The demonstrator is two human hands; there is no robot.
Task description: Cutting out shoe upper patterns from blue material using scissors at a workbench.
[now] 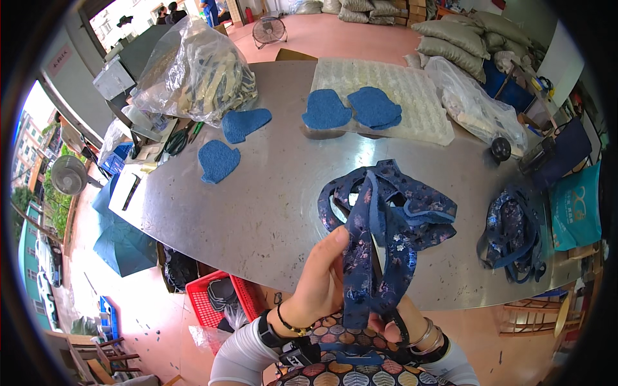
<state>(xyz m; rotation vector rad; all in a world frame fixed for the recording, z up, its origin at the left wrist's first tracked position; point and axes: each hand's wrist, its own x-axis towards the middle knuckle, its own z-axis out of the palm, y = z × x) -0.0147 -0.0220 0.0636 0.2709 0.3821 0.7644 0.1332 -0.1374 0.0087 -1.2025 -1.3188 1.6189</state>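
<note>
A bundle of navy floral fabric strips [412, 212], with a plainer blue side showing at some edges, is draped over the near right part of the metal table. My left hand [322, 276] is closed on the strips' near left side, its thumb pressed on top. Lower down, my right hand [390, 329] is closed at their hanging end; the strips hide some of its fingers. A second coil of floral fabric strips [513, 235] lies on the table to the right. Farther back are several blue felt-like cut pieces [219, 161], some on a pale ridged sheet [421, 119].
A clear plastic bag [193, 77] full of pale pieces stands at the back left, near green-handled scissors [177, 139]. Another plastic bag [476, 103] lies back right. A teal bag [576, 209] is at the right edge. Below the table sits a red basket [209, 302].
</note>
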